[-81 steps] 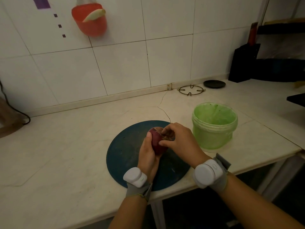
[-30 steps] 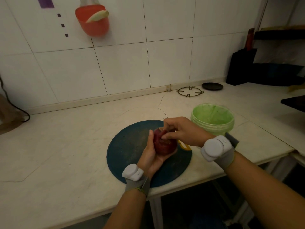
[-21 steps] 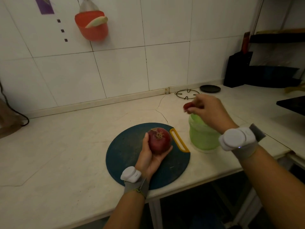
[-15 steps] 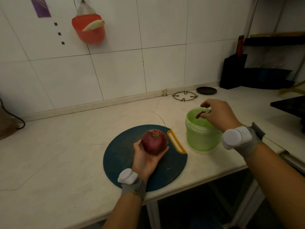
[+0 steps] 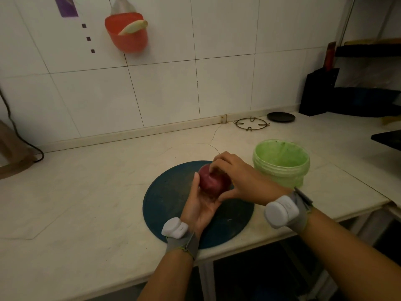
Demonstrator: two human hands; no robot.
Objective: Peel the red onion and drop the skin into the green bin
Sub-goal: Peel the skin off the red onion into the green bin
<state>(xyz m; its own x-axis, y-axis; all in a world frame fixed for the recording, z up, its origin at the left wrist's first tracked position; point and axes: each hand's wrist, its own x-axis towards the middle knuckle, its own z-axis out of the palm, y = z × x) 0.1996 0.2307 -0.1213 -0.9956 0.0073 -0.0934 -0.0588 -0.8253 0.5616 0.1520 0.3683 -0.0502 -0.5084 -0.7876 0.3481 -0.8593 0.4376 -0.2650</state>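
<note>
Grey straps [image 5: 300, 207] with white pods ring both wrists nearest me. Just beyond, the left hand [image 5: 200, 205] cradles the red onion [image 5: 211, 181] in its upturned palm above the round dark blue board [image 5: 171, 198], while the right hand [image 5: 240, 179] curls over the top, fingertips pinching at the crown. The green bin [image 5: 281, 161] stands open on the counter [image 5: 97, 192] just right of the board. Farther back lie a wire ring [image 5: 251, 123] and a black disc [image 5: 281, 116]; an orange cup [image 5: 127, 33] hangs on the tiled wall.
</note>
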